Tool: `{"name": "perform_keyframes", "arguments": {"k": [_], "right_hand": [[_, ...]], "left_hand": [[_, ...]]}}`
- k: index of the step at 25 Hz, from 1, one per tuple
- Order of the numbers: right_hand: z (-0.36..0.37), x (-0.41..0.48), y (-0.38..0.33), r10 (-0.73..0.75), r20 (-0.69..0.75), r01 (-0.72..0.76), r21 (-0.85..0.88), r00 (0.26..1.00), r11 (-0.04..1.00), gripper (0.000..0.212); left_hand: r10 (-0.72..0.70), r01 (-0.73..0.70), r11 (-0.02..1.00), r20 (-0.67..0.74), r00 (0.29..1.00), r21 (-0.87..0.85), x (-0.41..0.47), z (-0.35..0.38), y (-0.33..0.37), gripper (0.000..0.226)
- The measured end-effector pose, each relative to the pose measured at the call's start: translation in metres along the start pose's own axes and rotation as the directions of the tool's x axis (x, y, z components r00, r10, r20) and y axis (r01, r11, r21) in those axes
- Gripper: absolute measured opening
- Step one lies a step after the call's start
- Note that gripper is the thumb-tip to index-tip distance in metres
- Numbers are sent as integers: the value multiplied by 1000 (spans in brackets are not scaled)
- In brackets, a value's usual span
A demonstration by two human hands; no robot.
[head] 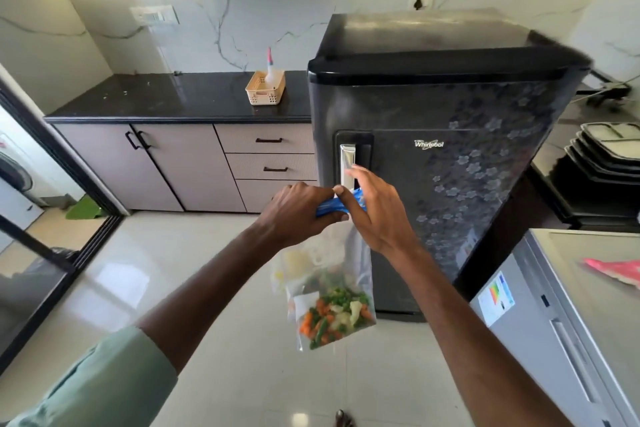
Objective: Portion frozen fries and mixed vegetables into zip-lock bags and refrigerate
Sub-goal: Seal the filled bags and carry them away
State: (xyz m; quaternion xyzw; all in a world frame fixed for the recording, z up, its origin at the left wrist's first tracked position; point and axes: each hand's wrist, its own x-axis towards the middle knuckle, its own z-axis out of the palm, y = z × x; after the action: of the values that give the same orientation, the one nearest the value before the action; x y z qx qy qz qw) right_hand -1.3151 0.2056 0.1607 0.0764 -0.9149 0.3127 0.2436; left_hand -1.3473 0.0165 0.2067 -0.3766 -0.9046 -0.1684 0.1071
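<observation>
We note left hand point(301, 211) curled round blue zip tops point(332, 208) of two clear bags hanging mid-scene. Right hand point(374, 211) pinches same tops, thumb over, fingers behind. Vegetable bag point(334, 317) nearest; second bag point(294, 263), pale contents, behind it at left. Both hang near closed fridge point(450, 149), below door handle point(347, 163). Basket point(265, 88) on far counter point(173, 97).

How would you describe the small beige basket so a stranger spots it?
Find the dark floral-patterned refrigerator; a black countertop runs left of it. At the counter's fridge end sits the beige slotted plastic basket, the only container there, holding a white pink-tipped bottle.
</observation>
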Motion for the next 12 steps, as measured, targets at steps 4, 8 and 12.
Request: {"name": "perform_keyframes", "arguments": {"k": [4,8,12], "right_hand": [[19,52,25,115,-16,-115,25,993,993,83],[32,85,50,189,4,-189,32,982,981,70],[47,103,64,471,-86,-448,198,878,872,46]], "left_hand": [[-29,27,999,63,998,25,53,16,-29,43],[13,-16,999,91,996,29,93,25,-47,42],[28,-30,999,129,991,12,111,39,-61,40]]}}
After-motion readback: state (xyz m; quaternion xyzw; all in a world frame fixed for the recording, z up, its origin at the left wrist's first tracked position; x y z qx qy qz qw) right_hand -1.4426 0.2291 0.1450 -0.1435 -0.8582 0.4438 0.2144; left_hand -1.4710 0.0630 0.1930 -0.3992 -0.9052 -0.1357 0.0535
